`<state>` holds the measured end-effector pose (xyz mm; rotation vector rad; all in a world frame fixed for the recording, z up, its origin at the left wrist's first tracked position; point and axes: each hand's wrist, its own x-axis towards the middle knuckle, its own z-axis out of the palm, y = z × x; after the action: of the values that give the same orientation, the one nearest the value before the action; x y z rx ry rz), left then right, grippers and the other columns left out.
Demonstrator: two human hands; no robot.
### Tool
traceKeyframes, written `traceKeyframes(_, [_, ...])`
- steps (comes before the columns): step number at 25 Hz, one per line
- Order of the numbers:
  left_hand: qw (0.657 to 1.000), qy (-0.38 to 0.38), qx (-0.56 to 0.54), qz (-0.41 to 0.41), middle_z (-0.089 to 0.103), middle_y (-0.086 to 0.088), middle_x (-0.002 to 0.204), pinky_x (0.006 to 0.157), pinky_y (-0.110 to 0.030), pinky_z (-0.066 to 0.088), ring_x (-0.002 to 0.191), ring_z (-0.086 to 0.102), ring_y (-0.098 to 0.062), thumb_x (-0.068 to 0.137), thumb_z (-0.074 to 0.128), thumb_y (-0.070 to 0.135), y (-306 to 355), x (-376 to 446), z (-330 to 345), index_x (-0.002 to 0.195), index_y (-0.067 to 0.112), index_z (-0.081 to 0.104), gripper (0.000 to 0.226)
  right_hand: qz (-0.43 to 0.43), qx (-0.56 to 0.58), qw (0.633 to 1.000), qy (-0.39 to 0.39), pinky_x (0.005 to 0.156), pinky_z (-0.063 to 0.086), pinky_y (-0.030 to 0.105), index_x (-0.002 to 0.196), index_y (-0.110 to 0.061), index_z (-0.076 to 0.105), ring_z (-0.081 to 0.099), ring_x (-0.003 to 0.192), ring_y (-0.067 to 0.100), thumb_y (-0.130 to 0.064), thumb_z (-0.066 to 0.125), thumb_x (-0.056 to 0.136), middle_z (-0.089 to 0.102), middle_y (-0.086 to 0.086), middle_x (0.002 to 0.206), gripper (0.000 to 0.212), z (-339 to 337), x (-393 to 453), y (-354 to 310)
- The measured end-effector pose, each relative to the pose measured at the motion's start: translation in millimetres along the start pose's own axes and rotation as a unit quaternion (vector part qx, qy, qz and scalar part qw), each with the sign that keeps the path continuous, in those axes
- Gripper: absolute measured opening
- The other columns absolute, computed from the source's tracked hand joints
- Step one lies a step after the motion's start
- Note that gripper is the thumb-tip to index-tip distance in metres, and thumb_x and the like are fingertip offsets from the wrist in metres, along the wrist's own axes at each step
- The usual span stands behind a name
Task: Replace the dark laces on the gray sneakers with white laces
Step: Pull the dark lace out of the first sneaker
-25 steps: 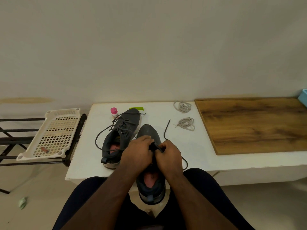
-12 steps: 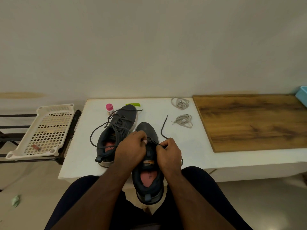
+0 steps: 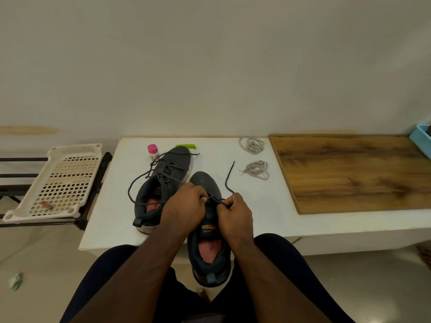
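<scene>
Both hands pinched the dark lace (image 3: 218,201) – left hand (image 3: 185,207) and right hand (image 3: 235,214) – over the near sneaker (image 3: 210,250), its heel off the table (image 3: 268,206); white laces (image 3: 255,169) lay apart.

White table (image 3: 268,206) against a plain wall (image 3: 210,66). Wooden board (image 3: 354,173) lies flat on its right part. Pink-capped small bottle (image 3: 153,151) and green flat object (image 3: 185,146) stand near the far edge. Cream perforated plastic tray (image 3: 56,180) rests on a dark metal rack (image 3: 98,183), left. Blue container (image 3: 421,141) at right edge. Crumpled green scrap (image 3: 15,280) on floor.
</scene>
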<state>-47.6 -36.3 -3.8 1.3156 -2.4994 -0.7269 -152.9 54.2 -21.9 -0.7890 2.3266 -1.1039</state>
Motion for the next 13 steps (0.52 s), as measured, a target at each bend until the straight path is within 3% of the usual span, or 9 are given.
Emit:
traceKeyframes(3, [0.998,0.039,-0.017,-0.038,0.049,0.002,0.099,0.076,-0.035,0.046,0.085,0.056,-0.020,0.096,0.048,0.014,-9,2,-11,0.091,0.024,0.058,0.015,0.002,-0.006,1.000,-0.003,0.069,0.054,0.037,0.082,-0.021,0.051,0.059,0.074,0.015,-0.019,0.056,0.085,0.060,-0.003,0.080,0.007,2,-1,-1])
traceKeyframes(5, [0.998,0.057,-0.017,-0.035,0.051,0.002,0.108,0.078,-0.038,0.048,0.090,0.059,-0.022,0.100,0.046,0.019,-13,-1,-14,0.102,0.025,0.059,0.015,0.001,-0.011,1.000,-0.007,0.070,0.054,0.037,0.082,-0.022,0.050,0.058,0.074,0.014,-0.020,0.056,0.085,0.060,-0.004,0.080,0.007,3,-1,-1])
traceKeyframes(8, [1.000,-0.004,0.008,-0.007,0.052,0.007,0.124,0.089,-0.038,0.051,0.108,0.059,-0.018,0.097,0.050,0.040,-2,-4,-10,0.123,0.031,0.059,0.029,-0.006,-0.010,1.000,-0.014,0.069,0.052,0.036,0.082,-0.022,0.050,0.058,0.074,0.014,-0.021,0.056,0.085,0.060,-0.004,0.080,0.007,3,-1,-1])
traceKeyframes(10, [0.998,-0.020,0.056,0.010,0.054,0.006,0.117,0.086,-0.038,0.051,0.105,0.059,-0.018,0.094,0.053,0.042,6,-6,-2,0.114,0.030,0.063,0.026,-0.010,-0.014,1.000,-0.015,0.068,0.052,0.036,0.083,-0.022,0.050,0.058,0.074,0.014,-0.021,0.056,0.085,0.060,-0.003,0.080,0.007,3,-1,-1])
traceKeyframes(13, [0.998,0.014,0.068,-0.009,0.053,0.003,0.106,0.078,-0.036,0.049,0.089,0.057,-0.017,0.097,0.049,0.030,6,-5,-6,0.098,0.026,0.060,0.012,-0.006,-0.019,1.000,-0.009,0.070,0.054,0.037,0.084,-0.023,0.049,0.058,0.074,0.014,-0.020,0.055,0.086,0.060,-0.004,0.081,0.007,3,-1,0])
